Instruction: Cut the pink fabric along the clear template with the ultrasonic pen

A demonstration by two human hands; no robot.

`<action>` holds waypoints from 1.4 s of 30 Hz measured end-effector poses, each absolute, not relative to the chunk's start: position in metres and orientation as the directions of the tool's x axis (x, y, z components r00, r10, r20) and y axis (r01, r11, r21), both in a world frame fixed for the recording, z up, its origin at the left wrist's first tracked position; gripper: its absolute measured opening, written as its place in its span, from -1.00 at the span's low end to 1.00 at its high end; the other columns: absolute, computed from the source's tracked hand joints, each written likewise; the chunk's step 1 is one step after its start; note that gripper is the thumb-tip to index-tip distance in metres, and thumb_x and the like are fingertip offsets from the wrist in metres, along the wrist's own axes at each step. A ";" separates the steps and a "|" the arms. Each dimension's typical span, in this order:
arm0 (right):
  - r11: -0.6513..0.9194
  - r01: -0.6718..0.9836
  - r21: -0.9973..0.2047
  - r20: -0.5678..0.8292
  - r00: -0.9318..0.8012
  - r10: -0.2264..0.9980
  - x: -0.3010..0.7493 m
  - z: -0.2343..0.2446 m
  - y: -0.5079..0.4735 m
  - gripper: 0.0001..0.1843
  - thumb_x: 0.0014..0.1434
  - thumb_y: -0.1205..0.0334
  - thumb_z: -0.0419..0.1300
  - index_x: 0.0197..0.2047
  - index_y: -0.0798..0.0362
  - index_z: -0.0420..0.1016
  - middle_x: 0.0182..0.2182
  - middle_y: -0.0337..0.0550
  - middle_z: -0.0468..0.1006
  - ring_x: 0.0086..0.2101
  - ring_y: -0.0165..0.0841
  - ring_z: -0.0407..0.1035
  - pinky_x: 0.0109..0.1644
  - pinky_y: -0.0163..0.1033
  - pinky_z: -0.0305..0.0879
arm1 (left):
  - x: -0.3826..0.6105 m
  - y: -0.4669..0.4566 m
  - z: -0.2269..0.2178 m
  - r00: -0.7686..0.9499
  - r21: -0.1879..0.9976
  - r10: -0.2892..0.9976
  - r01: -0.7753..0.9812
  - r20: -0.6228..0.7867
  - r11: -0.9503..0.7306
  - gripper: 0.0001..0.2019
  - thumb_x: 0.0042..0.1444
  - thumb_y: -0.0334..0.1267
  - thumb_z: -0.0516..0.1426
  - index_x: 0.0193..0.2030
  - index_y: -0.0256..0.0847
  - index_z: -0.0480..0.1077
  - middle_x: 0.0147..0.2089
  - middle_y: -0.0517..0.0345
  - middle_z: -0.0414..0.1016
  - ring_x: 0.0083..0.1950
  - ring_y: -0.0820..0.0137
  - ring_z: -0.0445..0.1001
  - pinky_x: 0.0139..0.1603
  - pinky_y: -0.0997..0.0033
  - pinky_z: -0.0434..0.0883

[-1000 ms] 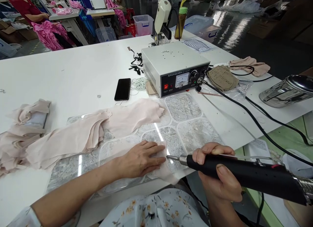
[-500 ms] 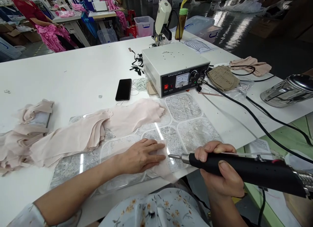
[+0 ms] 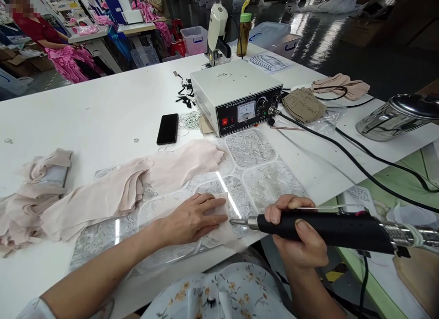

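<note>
My left hand (image 3: 194, 218) lies flat with fingers stretched out, pressing a thin pale pink fabric piece (image 3: 222, 234) onto the patterned clear mat (image 3: 270, 184). In my right hand (image 3: 298, 239) is a black handheld ultrasonic welding tool (image 3: 329, 229), fingers wrapped round its body. Its narrow metal tip points left and sits at the right edge of the fabric, close to my left fingertips; whether it touches the cloth I cannot tell. Beyond my left hand, overlapping layers of pink fabric (image 3: 99, 197) stretch across the mat, with another pink piece (image 3: 185, 161) at their right end.
A white control box (image 3: 236, 94) with a dial stands behind the mat, its black cable (image 3: 329, 147) running right. Nearby are a phone (image 3: 168, 129), coiled cord (image 3: 190, 121), brown pattern pieces (image 3: 304, 106) and a metal canister (image 3: 387, 122). A person in red (image 3: 32, 28) stands far left.
The view has shifted slightly. The tool's rear end has swung up, bringing it nearer level, while its tip stays by the fabric's edge. My left hand keeps its place on the cloth.
</note>
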State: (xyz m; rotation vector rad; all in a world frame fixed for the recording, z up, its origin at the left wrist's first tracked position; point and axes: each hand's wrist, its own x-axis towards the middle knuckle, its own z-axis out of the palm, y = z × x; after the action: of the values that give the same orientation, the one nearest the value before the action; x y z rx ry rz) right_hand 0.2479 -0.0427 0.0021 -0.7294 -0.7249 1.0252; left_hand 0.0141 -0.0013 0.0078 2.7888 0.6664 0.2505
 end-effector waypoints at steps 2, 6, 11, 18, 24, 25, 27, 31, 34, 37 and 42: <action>0.333 -0.490 -0.805 0.182 0.329 0.926 0.247 0.001 -0.043 -0.87 0.00 0.16 0.18 -0.35 0.00 0.41 -0.41 -0.25 0.34 -0.58 -0.48 0.27 -0.49 -0.23 0.29 | 0.014 -0.001 0.007 0.879 0.290 0.464 0.418 0.110 -0.861 -0.73 0.36 -0.24 0.02 0.11 -0.16 0.43 0.26 -0.08 0.32 0.12 0.13 0.33 0.05 0.17 0.38; 0.316 -0.499 -0.807 0.176 0.308 0.935 0.248 0.002 -0.045 -0.85 0.01 0.14 0.19 -0.34 0.01 0.40 -0.41 -0.26 0.33 -0.58 -0.49 0.27 -0.48 -0.24 0.28 | 0.014 -0.001 0.007 0.880 0.293 0.460 0.412 0.116 -0.863 -0.73 0.35 -0.25 0.03 0.12 -0.16 0.42 0.26 -0.09 0.31 0.13 0.12 0.33 0.06 0.15 0.38; 0.297 -0.505 -0.810 0.160 0.297 0.941 0.250 0.004 -0.045 -0.86 0.00 0.15 0.19 -0.36 0.02 0.42 -0.42 -0.25 0.35 -0.59 -0.49 0.27 -0.50 -0.24 0.29 | 0.014 -0.003 0.008 0.883 0.309 0.461 0.415 0.092 -0.856 -0.72 0.36 -0.23 0.03 0.11 -0.16 0.43 0.28 -0.10 0.28 0.15 0.10 0.31 0.08 0.11 0.39; 0.272 -0.497 -0.824 0.165 0.250 0.954 0.252 0.005 -0.047 -0.86 0.03 0.14 0.20 -0.33 -0.01 0.44 -0.41 -0.24 0.36 -0.59 -0.48 0.28 -0.50 -0.22 0.32 | 0.013 -0.004 0.013 0.890 0.304 0.452 0.415 0.063 -0.858 -0.71 0.35 -0.19 0.02 0.12 -0.13 0.43 0.31 -0.12 0.25 0.17 0.07 0.29 0.09 0.07 0.38; 0.292 -0.485 -0.825 0.174 0.273 0.946 0.253 0.005 -0.048 -0.86 0.03 0.14 0.20 -0.33 0.00 0.43 -0.39 -0.23 0.33 -0.57 -0.49 0.27 -0.46 -0.21 0.33 | 0.013 -0.005 0.013 0.892 0.302 0.450 0.417 0.046 -0.857 -0.69 0.36 -0.16 0.01 0.15 -0.12 0.40 0.32 -0.14 0.22 0.20 0.03 0.27 0.10 0.01 0.36; 0.298 -0.483 -0.823 0.175 0.283 0.943 0.253 0.005 -0.048 -0.86 0.03 0.15 0.19 -0.33 0.01 0.43 -0.39 -0.24 0.34 -0.57 -0.49 0.27 -0.46 -0.21 0.33 | 0.013 -0.006 0.013 0.892 0.302 0.449 0.416 0.048 -0.858 -0.69 0.36 -0.16 0.01 0.15 -0.12 0.40 0.33 -0.14 0.21 0.20 0.03 0.27 0.10 0.01 0.36; 0.310 -0.480 -0.821 0.179 0.298 0.938 0.252 0.005 -0.047 -0.87 0.03 0.16 0.19 -0.33 0.01 0.43 -0.39 -0.24 0.34 -0.57 -0.49 0.27 -0.46 -0.20 0.33 | 0.013 -0.006 0.013 0.891 0.302 0.451 0.417 0.047 -0.857 -0.69 0.36 -0.15 0.01 0.15 -0.11 0.40 0.33 -0.14 0.21 0.21 0.03 0.26 0.11 0.01 0.35; 0.329 -0.479 -0.814 0.206 0.292 0.934 0.249 0.005 -0.045 -0.88 0.04 0.17 0.19 -0.33 0.01 0.43 -0.40 -0.23 0.34 -0.58 -0.49 0.28 -0.47 -0.21 0.32 | 0.013 -0.006 0.013 0.892 0.296 0.451 0.419 0.044 -0.858 -0.69 0.35 -0.14 0.02 0.16 -0.10 0.39 0.32 -0.15 0.21 0.20 0.03 0.27 0.10 0.02 0.35; 0.332 -0.482 -0.811 0.220 0.275 0.936 0.248 0.006 -0.045 -0.88 0.04 0.19 0.19 -0.32 0.02 0.43 -0.40 -0.24 0.35 -0.57 -0.48 0.32 -0.46 -0.22 0.33 | 0.013 -0.006 0.013 0.892 0.293 0.450 0.419 0.045 -0.859 -0.69 0.34 -0.13 0.04 0.16 -0.10 0.39 0.33 -0.15 0.20 0.19 0.02 0.27 0.09 0.02 0.35; 0.334 -0.479 -0.812 0.228 0.267 0.936 0.248 0.007 -0.045 -0.89 0.05 0.20 0.19 -0.31 0.02 0.43 -0.40 -0.25 0.36 -0.56 -0.48 0.33 -0.45 -0.22 0.34 | 0.013 -0.006 0.013 0.891 0.290 0.451 0.418 0.053 -0.861 -0.69 0.34 -0.14 0.04 0.15 -0.10 0.40 0.32 -0.15 0.21 0.19 0.03 0.27 0.10 0.04 0.35; 0.351 -0.471 -0.809 0.264 0.243 0.933 0.248 0.005 -0.044 -0.93 0.08 0.23 0.20 -0.31 0.01 0.42 -0.40 -0.25 0.39 -0.54 -0.46 0.35 -0.43 -0.21 0.38 | 0.012 -0.006 0.012 0.894 0.295 0.445 0.409 0.062 -0.863 -0.69 0.35 -0.14 0.02 0.15 -0.11 0.40 0.33 -0.16 0.21 0.20 0.01 0.26 0.08 0.00 0.35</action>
State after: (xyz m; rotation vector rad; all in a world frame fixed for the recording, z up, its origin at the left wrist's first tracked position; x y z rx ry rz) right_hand 0.2480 -0.0444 0.0051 -0.6675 -0.8418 1.0629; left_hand 0.0122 -0.0057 0.0123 2.7853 0.6412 0.1845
